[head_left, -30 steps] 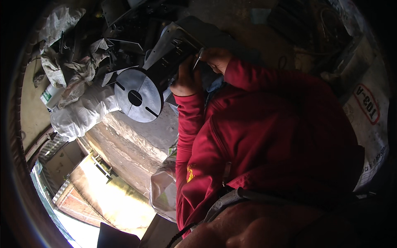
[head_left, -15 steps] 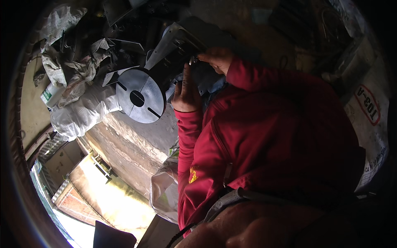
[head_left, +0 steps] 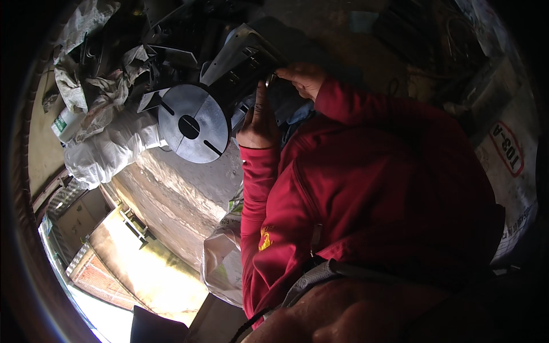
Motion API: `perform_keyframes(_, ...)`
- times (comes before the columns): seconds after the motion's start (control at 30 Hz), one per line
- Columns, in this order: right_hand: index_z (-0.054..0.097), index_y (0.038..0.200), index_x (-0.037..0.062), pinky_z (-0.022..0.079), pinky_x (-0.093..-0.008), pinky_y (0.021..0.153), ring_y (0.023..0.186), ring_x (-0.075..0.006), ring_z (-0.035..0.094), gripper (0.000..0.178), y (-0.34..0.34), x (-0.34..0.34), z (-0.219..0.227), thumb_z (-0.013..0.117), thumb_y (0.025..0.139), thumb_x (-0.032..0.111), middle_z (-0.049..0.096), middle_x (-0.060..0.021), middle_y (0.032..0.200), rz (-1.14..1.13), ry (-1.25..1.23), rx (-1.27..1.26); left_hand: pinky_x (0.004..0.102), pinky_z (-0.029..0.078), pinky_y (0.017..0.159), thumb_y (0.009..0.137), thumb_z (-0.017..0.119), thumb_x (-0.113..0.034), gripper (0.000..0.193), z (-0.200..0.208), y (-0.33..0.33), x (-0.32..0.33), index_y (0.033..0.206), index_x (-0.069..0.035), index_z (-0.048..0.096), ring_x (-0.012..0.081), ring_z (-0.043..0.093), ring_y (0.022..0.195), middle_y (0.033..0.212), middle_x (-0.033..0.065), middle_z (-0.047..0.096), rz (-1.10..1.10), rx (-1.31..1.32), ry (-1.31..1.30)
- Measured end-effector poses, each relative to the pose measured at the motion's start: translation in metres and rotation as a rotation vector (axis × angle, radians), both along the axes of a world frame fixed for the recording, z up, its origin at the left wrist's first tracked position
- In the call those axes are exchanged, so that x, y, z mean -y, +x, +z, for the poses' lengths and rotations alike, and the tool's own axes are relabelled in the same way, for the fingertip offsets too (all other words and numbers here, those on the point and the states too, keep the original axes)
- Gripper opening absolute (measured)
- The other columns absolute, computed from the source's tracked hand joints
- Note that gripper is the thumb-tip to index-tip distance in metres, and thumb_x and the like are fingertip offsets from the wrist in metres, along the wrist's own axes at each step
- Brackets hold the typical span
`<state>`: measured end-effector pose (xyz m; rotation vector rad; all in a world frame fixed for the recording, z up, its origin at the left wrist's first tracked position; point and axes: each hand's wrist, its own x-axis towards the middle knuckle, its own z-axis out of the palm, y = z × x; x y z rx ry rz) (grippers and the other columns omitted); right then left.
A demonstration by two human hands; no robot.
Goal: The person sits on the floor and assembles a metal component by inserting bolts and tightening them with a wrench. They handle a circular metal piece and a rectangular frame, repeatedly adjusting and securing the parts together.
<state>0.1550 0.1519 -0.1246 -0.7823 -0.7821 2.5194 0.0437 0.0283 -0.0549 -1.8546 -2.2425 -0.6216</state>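
My right hand (head_left: 306, 80) pinches a small shiny metal piece (head_left: 270, 79) between thumb and fingers; its exact kind is too small to tell. Just left of that piece, my left hand (head_left: 257, 128) points its index finger upward, the tip close to the metal or touching it. The left thumb stands apart, and the remaining fingers are partly hidden. Beyond both hands lies a dark machine part with a grey metal plate (head_left: 229, 54). A round grey metal disc (head_left: 180, 137) with a centre hole and two slots stands left of my left hand.
Crumpled white plastic wrapping (head_left: 114, 151) lies left of the disc, with dirty rags (head_left: 108, 91) above it. An open white sack (head_left: 220, 266) sits beside my left sleeve. Another printed sack (head_left: 514, 171) is at the far right. Dark clutter fills the top.
The view has shifted slightly, so the disc appears a little higher and further left. Both hands stay around the small metal piece, the left index fingertip beside it.
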Motion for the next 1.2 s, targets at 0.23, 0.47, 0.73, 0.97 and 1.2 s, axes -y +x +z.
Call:
perform_keyframes(0.23, 0.058, 0.076, 0.0092, 0.020, -0.0220, 0.037, 0.040, -0.0031, 0.029, 0.026, 0.002, 0.001, -0.002, 0.071, 0.080, 0.031, 0.040, 0.0055, 0.052, 0.016, -0.019, 0.082, 0.0317, 0.039, 0.040, 0.073, 0.055, 0.002, 0.057, 0.009, 0.004, 0.002, 0.128, -0.012, 0.053, 0.0185, 0.047, 0.039, 0.058, 0.0072, 0.054, -0.008, 0.133, 0.216)
perform_keyframes(0.47, 0.058, 0.078, 0.0105, 0.021, -0.0211, 0.039, 0.041, -0.0027, 0.030, 0.023, 0.004, 0.003, 0.002, 0.070, 0.081, 0.031, 0.039, 0.0066, 0.052, -0.002, 0.018, 0.057, 0.0307, 0.034, 0.039, 0.070, 0.056, 0.003, 0.062, 0.010, 0.004, -0.001, 0.130, -0.014, 0.052, 0.0162, 0.038, 0.035, 0.047, 0.0036, 0.042, -0.004, 0.032, 0.127)
perform_keyframes(0.73, 0.053, 0.070, 0.0115, 0.021, -0.0220, 0.037, 0.039, -0.0035, 0.030, 0.029, 0.006, 0.005, 0.004, 0.069, 0.080, 0.033, 0.038, 0.0056, 0.050, 0.001, 0.013, 0.030, 0.0299, 0.050, 0.061, 0.073, 0.052, 0.009, 0.059, 0.024, 0.010, -0.003, 0.128, -0.011, 0.053, 0.0197, 0.061, 0.059, 0.086, 0.0136, 0.067, 0.168, 0.039, -0.440)
perform_keyframes(0.97, 0.047, 0.064, 0.0111, 0.020, -0.0232, 0.034, 0.035, -0.0053, 0.028, 0.037, 0.006, 0.003, 0.005, 0.069, 0.080, 0.036, 0.036, 0.0035, 0.048, -0.009, 0.040, 0.082, 0.0244, 0.040, 0.042, 0.073, 0.051, 0.011, 0.059, 0.017, -0.001, 0.003, 0.129, -0.006, 0.050, 0.0117, 0.052, 0.045, 0.085, 0.0110, 0.067, -0.064, 0.201, 0.098)
perform_keyframes(1.2, 0.053, 0.070, 0.0104, 0.020, -0.0219, 0.035, 0.037, -0.0036, 0.028, 0.027, 0.007, 0.002, 0.017, 0.068, 0.082, 0.030, 0.038, 0.0059, 0.050, -0.020, 0.022, 0.107, 0.0275, 0.041, 0.048, 0.068, 0.052, 0.009, 0.062, 0.011, 0.001, -0.006, 0.127, -0.009, 0.054, 0.0135, 0.041, 0.036, 0.049, 0.0041, 0.048, -0.163, 0.046, 0.291)
